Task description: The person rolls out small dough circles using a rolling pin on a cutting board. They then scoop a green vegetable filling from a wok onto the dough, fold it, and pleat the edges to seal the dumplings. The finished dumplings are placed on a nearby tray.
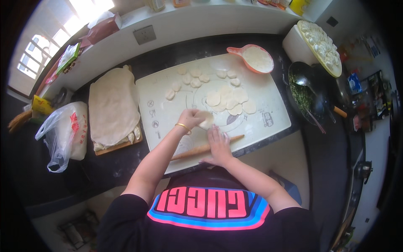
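Note:
My left hand (191, 119), with a gold bangle at its wrist, pinches the edge of a small round dough wrapper (206, 121) over the pale pastry mat (168, 86). Just below the wrapper, my right hand (219, 144) lies with its fingers stretched out, their tips close to the dough. The palm rests across a tapered wooden rolling pin (195, 151), covering its middle. Farther up the mat are several flat dough rounds (231, 98), overlapping in a pile. Small flattened dough pieces (196, 75) lie in an arc beyond them.
Left stands a board (119, 147) covered by a dough-coloured sheet (113, 107), dumplings peeking out, beside a bag (69, 130). An orange scoop of flour (258, 59) sits at the mat's far corner. Right are a pan of green filling (303, 94) and a tray of dumplings (321, 42).

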Available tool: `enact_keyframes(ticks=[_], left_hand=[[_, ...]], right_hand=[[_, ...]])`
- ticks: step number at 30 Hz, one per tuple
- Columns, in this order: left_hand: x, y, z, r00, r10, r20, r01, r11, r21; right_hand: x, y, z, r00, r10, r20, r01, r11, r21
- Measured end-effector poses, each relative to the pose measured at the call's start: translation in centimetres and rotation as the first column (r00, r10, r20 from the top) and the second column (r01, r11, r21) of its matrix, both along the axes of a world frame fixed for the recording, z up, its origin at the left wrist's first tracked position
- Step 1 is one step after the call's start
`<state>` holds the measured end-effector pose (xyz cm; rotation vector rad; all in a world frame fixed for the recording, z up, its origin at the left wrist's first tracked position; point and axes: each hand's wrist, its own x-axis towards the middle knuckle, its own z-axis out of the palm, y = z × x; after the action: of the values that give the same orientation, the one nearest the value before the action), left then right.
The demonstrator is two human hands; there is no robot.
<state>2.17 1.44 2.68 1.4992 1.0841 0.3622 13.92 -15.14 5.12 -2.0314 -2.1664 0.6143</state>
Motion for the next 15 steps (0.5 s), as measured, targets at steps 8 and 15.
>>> enact_keyframes(ticks=[8,15], left_hand=[[-4.0,7.2,-2.0,0.829,0.403,-0.389,0.015,0.678,0.735],[-6.1,0.1,-2.4,0.752,0.134,-0.646,0.374,0.720,0.585]], right_hand=[[0.1,0.7,-0.3,1.000,0.021,0.018,-0.021,0.999,0.039],[-0.5,0.7,-0.1,0.999,0.030,0.036,-0.031,0.999,0.031]])
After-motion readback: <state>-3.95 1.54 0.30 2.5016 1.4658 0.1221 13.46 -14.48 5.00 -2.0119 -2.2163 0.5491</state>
